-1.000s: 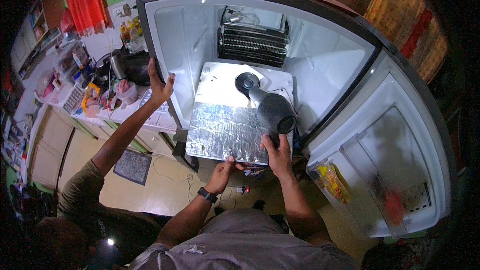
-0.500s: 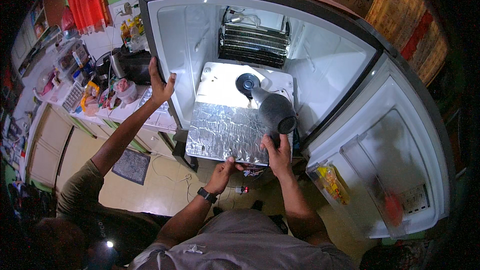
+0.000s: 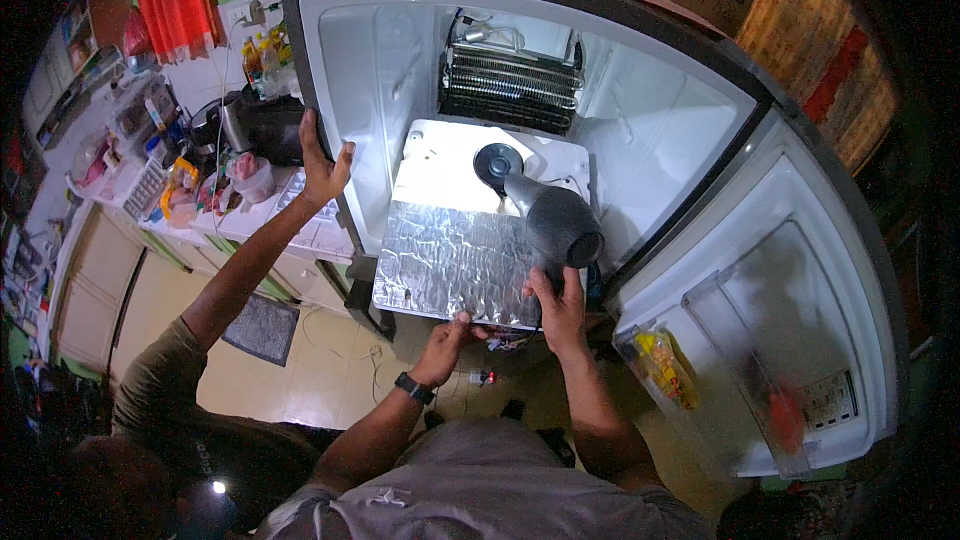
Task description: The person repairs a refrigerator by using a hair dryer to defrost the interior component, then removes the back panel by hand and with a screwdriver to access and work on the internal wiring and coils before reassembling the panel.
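A dark grey hair dryer (image 3: 562, 220) is in my right hand (image 3: 560, 315), whose fingers wrap round its handle. Its nozzle points away from me, close to a round black fan (image 3: 499, 168) on a white panel (image 3: 425, 165). Silver foil (image 3: 450, 260) covers the near half of that panel, which juts out of the open fridge compartment. At the panel's front edge, my left hand (image 3: 445, 350) grips with the thumb on top; its other fingers are partly hidden below. Behind the panel, metal evaporator coils (image 3: 510, 85) show in the back wall.
On the left, another person's hand (image 3: 325, 170) rests against the fridge's side edge. The fridge door (image 3: 790, 310) stands wide on the right, with a yellow packet (image 3: 665, 365) in its shelf. A cluttered counter (image 3: 240, 225) runs along the left. A cable (image 3: 375, 365) lies on the floor.
The hair dryer's rear end has swung slightly to the right. My left hand keeps its hold on the panel, and the other person's hand stays in place.
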The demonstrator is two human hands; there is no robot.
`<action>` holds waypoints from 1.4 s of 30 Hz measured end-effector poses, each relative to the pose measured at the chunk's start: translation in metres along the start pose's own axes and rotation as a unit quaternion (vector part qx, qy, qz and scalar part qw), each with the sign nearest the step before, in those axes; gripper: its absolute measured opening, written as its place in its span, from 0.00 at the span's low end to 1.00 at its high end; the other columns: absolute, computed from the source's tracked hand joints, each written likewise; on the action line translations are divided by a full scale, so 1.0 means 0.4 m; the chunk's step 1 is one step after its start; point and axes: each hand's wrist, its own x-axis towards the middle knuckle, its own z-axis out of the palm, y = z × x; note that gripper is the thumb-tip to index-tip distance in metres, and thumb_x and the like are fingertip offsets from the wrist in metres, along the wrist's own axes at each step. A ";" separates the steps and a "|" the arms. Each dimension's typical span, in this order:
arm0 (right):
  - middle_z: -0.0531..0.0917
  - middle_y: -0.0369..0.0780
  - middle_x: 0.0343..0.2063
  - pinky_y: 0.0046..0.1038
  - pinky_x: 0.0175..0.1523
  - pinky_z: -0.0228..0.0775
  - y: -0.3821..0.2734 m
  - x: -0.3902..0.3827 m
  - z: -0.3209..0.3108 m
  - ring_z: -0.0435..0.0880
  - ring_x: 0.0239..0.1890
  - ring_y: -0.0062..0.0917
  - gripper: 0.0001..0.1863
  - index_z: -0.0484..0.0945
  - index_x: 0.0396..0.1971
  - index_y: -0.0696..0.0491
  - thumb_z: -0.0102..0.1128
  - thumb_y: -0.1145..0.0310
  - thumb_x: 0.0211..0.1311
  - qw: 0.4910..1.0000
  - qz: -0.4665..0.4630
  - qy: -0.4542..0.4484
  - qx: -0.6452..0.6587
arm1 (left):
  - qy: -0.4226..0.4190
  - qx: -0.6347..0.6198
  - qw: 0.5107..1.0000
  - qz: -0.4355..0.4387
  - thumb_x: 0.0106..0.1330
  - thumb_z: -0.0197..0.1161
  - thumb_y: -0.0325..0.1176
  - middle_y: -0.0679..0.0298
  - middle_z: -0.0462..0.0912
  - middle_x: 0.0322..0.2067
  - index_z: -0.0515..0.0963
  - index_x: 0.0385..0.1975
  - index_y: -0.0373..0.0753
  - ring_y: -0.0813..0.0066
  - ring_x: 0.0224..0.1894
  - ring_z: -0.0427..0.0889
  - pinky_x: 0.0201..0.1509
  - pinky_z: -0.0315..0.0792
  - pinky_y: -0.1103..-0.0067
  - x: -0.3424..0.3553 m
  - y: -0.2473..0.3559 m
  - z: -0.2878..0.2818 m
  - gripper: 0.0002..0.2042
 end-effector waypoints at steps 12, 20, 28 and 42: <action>0.80 0.43 0.48 0.34 0.55 0.68 0.076 -0.097 -0.025 0.79 0.49 0.33 0.21 0.74 0.53 0.56 0.62 0.60 0.67 0.986 0.051 -0.047 -0.152 | 0.012 0.028 1.000 0.001 0.76 0.45 0.57 0.61 0.84 0.37 0.82 0.35 0.32 0.73 0.39 0.76 0.50 0.67 0.77 -0.005 -0.004 -0.016 0.30; 0.81 0.41 0.48 0.35 0.56 0.69 0.039 -0.123 -0.054 0.80 0.50 0.32 0.20 0.75 0.53 0.55 0.67 0.65 0.63 0.986 -0.059 -0.020 -0.155 | 0.032 -0.009 0.999 -0.022 0.76 0.46 0.56 0.58 0.85 0.36 0.83 0.33 0.33 0.71 0.41 0.79 0.52 0.71 0.75 0.000 -0.023 -0.003 0.29; 0.81 0.37 0.47 0.28 0.50 0.73 0.027 -0.082 -0.058 0.79 0.46 0.22 0.17 0.75 0.52 0.56 0.63 0.67 0.68 0.997 -0.036 0.003 -0.074 | 0.026 -0.008 0.998 -0.052 0.76 0.44 0.58 0.56 0.84 0.42 0.81 0.39 0.30 0.68 0.50 0.80 0.64 0.67 0.69 0.015 -0.073 -0.029 0.31; 0.81 0.42 0.49 0.35 0.58 0.67 0.059 -0.037 -0.073 0.79 0.51 0.32 0.23 0.75 0.54 0.54 0.66 0.59 0.64 0.998 0.012 0.011 -0.054 | 0.029 -0.024 0.998 -0.052 0.76 0.44 0.57 0.56 0.84 0.41 0.81 0.39 0.30 0.68 0.50 0.80 0.63 0.69 0.69 0.021 -0.095 -0.023 0.31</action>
